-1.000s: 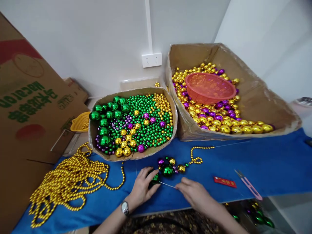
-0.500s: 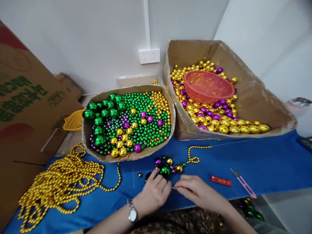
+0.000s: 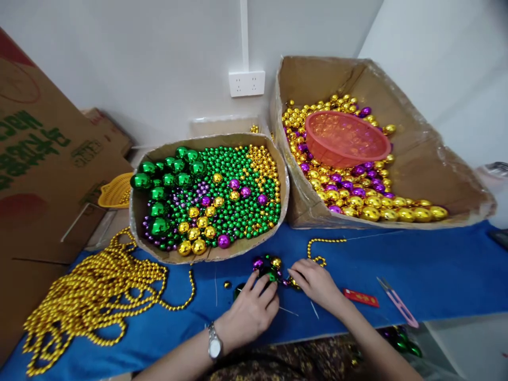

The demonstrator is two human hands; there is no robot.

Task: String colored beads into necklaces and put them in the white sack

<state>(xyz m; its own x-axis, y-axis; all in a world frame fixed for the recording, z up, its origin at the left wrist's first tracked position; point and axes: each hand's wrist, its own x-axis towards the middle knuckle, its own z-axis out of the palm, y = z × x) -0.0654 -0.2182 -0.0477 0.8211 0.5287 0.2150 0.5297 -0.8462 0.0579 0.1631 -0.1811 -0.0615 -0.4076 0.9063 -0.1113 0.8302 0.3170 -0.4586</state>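
A cluster of shiny strung beads point(image 3: 271, 275) in green, purple and gold lies on the blue cloth before me. My left hand point(image 3: 254, 304), with a watch at the wrist, rests its spread fingertips over the large green bead. A dark green bead point(image 3: 238, 290) peeks out at its left side. To the right, my right hand point(image 3: 315, 286) has bent fingers pinched at a gold bead point(image 3: 292, 283) of the same strand; its fingertips are partly hidden. Thin pale thread ends point(image 3: 289, 311) stick out between the hands. Behind the right hand runs a small gold bead chain point(image 3: 326, 241).
A bead-filled carton point(image 3: 209, 259) stands behind the hands. Right of it, a larger carton point(image 3: 313, 218) holds gold and purple beads and a red basket point(image 3: 345, 153). Gold bead strings point(image 3: 99, 293) are heaped left. Pink thread snips point(image 3: 400, 306) and a red packet point(image 3: 361, 298) lie right.
My right hand has let go of the thread and moved up and right to the gold bead. My left fingers have spread over the green bead, and thread ends now lie bare.
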